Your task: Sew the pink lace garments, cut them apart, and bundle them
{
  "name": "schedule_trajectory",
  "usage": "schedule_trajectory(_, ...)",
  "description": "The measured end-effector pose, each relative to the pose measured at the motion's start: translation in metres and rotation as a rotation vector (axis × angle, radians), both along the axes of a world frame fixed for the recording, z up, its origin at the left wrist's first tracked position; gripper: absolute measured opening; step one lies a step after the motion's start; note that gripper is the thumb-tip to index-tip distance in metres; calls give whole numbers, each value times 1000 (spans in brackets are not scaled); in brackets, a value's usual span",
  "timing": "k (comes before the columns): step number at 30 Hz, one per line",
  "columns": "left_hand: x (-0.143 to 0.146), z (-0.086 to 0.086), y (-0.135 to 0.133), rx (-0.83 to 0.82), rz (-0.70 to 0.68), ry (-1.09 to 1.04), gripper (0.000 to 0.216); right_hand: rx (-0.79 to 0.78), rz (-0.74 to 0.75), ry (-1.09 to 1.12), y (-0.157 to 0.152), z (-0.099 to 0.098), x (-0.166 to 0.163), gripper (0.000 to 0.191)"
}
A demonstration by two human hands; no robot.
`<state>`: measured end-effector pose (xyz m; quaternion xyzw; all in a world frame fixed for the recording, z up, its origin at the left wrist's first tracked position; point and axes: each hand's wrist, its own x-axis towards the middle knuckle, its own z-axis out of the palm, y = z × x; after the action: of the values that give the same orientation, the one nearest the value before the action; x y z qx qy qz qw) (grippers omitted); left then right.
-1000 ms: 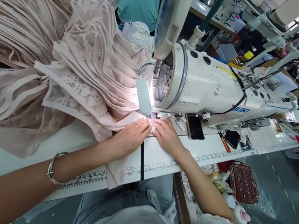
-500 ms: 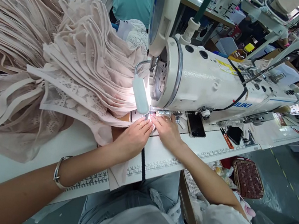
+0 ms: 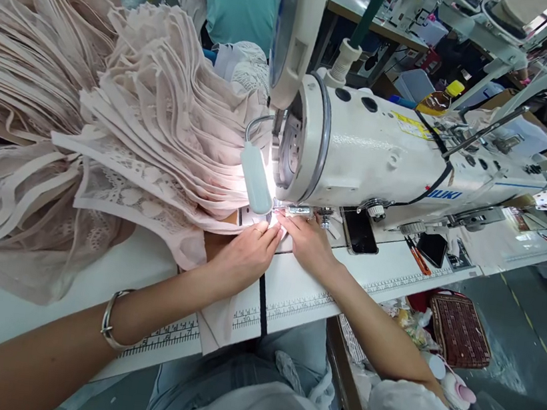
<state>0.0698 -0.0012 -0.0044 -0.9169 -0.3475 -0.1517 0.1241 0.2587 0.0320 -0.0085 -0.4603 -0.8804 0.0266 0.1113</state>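
Observation:
My left hand [image 3: 248,255] is at the front of the sewing machine [image 3: 370,157], its fingers curled together on the edge of a pale pink fabric piece [image 3: 187,244]. Close beside it, my right hand [image 3: 309,243] has its fingertips on the same fabric by the needle area. The fingers hide most of the cloth there, and the lamp's glare washes out the stitching spot. A pale green oblong guard [image 3: 257,177] hangs just above my fingertips. Part of the pink cloth hangs over the table's front edge below my left forearm.
A tall stack of pale pink lace-trimmed pieces [image 3: 166,103] fills the table left of the machine. To the right lie a phone [image 3: 361,231], orange-handled snips [image 3: 418,256] and a black flat object [image 3: 432,248]. A ruler strip [image 3: 300,305] runs along the front edge.
My left fingers are more bent and drawn in at the fabric edge. My right hand stays nearly in place by the needle. The whole view has shifted slightly.

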Motion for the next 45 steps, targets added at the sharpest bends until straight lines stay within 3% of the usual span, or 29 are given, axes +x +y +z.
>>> schedule_trajectory(5,-1,-6,2,-81,17,-23,41,-64,-40,-4,0,4,-2,52)
schedule_trajectory(12,-2,-14,3,61,-22,-116,40,-105,-79,-78,1,9,-6,56)
schedule_trajectory(19,-2,-13,5,56,-2,-101,40,-165,-103,-131,1,15,-9,57)
schedule_trajectory(37,-2,-21,8,67,37,-128,39,-134,-82,-82,5,8,-7,53)
schedule_trajectory(45,-9,-6,4,73,47,-52,33,-111,-124,-31,5,6,-11,53)
